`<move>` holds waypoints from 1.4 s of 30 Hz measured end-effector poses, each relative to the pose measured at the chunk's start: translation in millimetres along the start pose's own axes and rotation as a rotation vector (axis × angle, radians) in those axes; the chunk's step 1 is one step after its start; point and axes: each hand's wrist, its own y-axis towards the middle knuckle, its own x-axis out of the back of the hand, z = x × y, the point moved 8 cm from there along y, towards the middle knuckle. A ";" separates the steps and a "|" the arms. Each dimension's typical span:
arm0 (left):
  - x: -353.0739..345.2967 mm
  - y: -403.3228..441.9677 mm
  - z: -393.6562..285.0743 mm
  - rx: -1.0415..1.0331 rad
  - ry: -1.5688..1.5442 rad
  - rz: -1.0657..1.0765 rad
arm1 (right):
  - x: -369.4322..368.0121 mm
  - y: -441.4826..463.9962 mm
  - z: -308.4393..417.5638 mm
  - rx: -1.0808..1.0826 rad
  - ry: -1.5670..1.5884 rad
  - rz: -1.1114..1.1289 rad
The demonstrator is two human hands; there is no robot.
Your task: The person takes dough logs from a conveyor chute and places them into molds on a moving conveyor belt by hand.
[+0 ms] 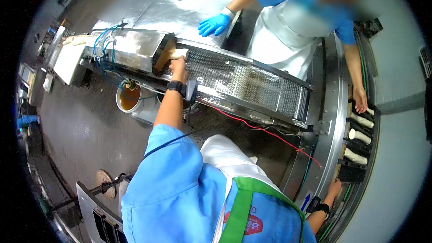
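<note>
The left hand [178,68] grips a pale roll [180,54] at the belt [216,69], far left. The right hand [334,189] is by a black tray [352,174]; can't tell its grip.

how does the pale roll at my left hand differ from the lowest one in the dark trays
The upper roll touches the left hand; the lower roll has no hand on it. The upper roll is at the mesh belt; the lower roll lies in the dark trays. Both look pale.

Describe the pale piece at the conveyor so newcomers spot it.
Start at the mesh conveyor mid-picture. At its left end, beside the metal hood, is the pale piece; unlike the rolls in dark trays at right, it's gripped by the left hand.
</note>
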 end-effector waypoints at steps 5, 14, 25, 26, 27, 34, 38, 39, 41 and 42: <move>-61.8 100.1 25.2 -0.048 -0.396 0.353 | 18.2 -11.7 26.8 -0.033 0.012 0.032; -63.0 34.1 -25.1 -0.223 -0.308 0.295 | 26.2 -6.0 40.2 -0.048 0.174 -0.116; 84.8 -265.5 -130.0 -0.563 -0.335 0.427 | 8.8 17.8 42.2 -0.019 0.134 -0.036; 83.1 -287.8 -142.3 -0.581 -0.353 0.494 | 11.6 18.7 44.1 0.014 0.160 -0.063; 81.5 -310.9 -152.9 -0.600 -0.372 0.559 | 13.4 19.2 45.7 0.048 0.189 -0.097; -4.0 -522.4 -204.5 -0.531 -0.531 1.322 | 19.5 20.2 48.7 0.131 0.216 -0.027; -80.6 -666.1 -207.5 -0.355 -0.483 1.872 | 8.4 18.2 45.5 0.206 0.250 -0.058; -94.7 -679.6 -202.3 -0.391 -0.482 1.653 | 4.6 21.0 44.3 0.181 0.253 0.028; -137.2 -765.9 -187.9 -0.381 -0.273 2.052 | 12.9 21.9 45.9 0.110 0.247 0.149; -146.9 -802.1 -174.1 -0.420 -0.178 2.069 | 25.0 14.0 44.7 0.113 0.301 0.200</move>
